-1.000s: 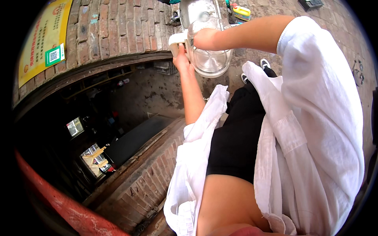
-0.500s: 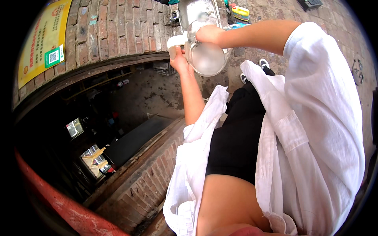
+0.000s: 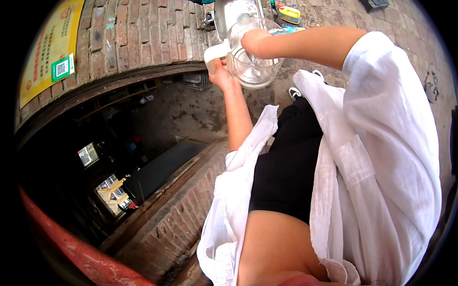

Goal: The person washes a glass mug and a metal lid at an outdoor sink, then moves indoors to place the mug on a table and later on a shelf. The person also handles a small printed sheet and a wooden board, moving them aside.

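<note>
A brick wall (image 3: 143,33) with a yellow poster (image 3: 47,52) curves above a dark sunken opening; worn paving (image 3: 191,114) lies below. At the top, over a metal sink (image 3: 229,12), the left hand (image 3: 223,76) is closed around the white handle (image 3: 214,50) of a clear jug (image 3: 250,71). The jug is tilted, its long axis leaning with the mouth pointing up and toward the right arm. The right hand (image 3: 253,40) reaches down inside the jug; whether it is closed cannot be told.
</note>
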Demonstrator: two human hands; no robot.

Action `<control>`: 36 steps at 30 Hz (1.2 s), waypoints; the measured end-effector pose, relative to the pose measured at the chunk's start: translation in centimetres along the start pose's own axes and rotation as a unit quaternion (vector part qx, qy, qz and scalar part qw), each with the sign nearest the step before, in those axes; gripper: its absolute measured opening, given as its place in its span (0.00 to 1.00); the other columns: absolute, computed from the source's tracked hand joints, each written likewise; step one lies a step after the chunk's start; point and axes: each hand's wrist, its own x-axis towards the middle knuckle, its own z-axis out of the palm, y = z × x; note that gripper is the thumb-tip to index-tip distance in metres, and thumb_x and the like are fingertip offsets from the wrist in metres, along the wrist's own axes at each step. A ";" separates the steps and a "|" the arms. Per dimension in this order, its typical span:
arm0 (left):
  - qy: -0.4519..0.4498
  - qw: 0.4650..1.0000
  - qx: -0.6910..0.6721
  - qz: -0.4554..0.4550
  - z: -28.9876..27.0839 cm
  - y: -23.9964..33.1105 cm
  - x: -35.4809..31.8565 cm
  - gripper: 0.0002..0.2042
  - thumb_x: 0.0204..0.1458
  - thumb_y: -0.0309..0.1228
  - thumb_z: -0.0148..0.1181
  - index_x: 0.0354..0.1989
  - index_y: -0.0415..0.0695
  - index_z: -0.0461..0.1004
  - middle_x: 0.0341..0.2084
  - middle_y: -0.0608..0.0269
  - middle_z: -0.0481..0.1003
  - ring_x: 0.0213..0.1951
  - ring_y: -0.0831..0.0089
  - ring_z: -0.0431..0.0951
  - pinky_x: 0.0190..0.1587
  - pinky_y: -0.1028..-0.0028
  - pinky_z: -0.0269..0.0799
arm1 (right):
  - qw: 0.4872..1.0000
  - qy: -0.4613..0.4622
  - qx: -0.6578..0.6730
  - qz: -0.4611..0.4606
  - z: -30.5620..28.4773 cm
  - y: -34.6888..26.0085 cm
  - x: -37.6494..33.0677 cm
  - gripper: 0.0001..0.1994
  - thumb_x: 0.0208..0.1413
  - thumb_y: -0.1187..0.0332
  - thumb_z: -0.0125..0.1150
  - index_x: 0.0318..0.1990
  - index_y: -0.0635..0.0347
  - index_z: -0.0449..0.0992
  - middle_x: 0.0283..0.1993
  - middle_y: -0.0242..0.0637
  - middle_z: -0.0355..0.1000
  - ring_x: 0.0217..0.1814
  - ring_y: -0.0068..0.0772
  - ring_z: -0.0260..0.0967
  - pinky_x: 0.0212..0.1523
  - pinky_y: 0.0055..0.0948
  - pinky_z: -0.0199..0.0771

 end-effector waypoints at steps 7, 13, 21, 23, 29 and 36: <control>-0.037 0.999 0.002 0.038 -1.6 -0.7 1.4 0.02 0.46 0.18 0.50 0.26 0.37 0.67 0.20 0.66 0.69 0.24 0.75 0.70 0.30 0.72 0.70 | 0.990 -0.103 -0.095 -0.005 -0.4 -1.3 -0.1 0.10 0.43 0.73 0.59 0.36 0.61 0.79 0.38 0.40 0.75 0.40 0.38 0.74 0.36 0.32 0.75; -0.038 0.997 0.028 0.059 -2.4 0.0 1.5 0.03 0.46 0.17 0.48 0.24 0.38 0.67 0.19 0.67 0.68 0.23 0.76 0.69 0.28 0.73 0.70 | 0.934 -0.311 -0.175 -0.021 -1.8 -3.2 0.8 0.09 0.45 0.78 0.51 0.30 0.68 0.78 0.30 0.45 0.75 0.29 0.33 0.75 0.32 0.31 0.76; -0.019 0.996 0.051 0.065 -3.5 1.0 1.9 0.02 0.47 0.18 0.49 0.25 0.37 0.67 0.20 0.67 0.68 0.23 0.77 0.69 0.27 0.72 0.70 | 0.953 -0.296 -0.059 -0.028 -1.3 -2.2 0.9 0.09 0.47 0.77 0.47 0.33 0.70 0.75 0.27 0.44 0.74 0.25 0.33 0.74 0.25 0.30 0.75; -0.028 0.996 0.060 0.057 -3.6 1.6 1.8 0.02 0.46 0.17 0.51 0.28 0.37 0.68 0.20 0.66 0.69 0.25 0.76 0.70 0.32 0.73 0.69 | 0.965 -0.248 -0.064 -0.049 -1.8 -2.1 0.6 0.12 0.48 0.77 0.48 0.41 0.68 0.72 0.29 0.44 0.74 0.26 0.35 0.74 0.24 0.31 0.75; -0.041 0.997 0.048 0.045 -2.0 2.4 0.7 0.02 0.48 0.18 0.52 0.31 0.34 0.68 0.19 0.64 0.69 0.24 0.74 0.71 0.31 0.72 0.71 | 0.989 -0.076 -0.091 -0.092 0.2 -0.9 1.0 0.15 0.48 0.75 0.50 0.45 0.64 0.70 0.34 0.48 0.73 0.37 0.46 0.73 0.36 0.41 0.74; -0.062 0.995 0.064 0.044 -0.7 2.8 0.0 0.03 0.50 0.18 0.52 0.33 0.33 0.68 0.19 0.63 0.69 0.23 0.73 0.72 0.29 0.70 0.72 | 0.985 -0.010 -0.089 -0.145 -1.6 0.3 0.3 0.09 0.44 0.75 0.52 0.34 0.65 0.75 0.34 0.49 0.73 0.39 0.48 0.72 0.38 0.39 0.73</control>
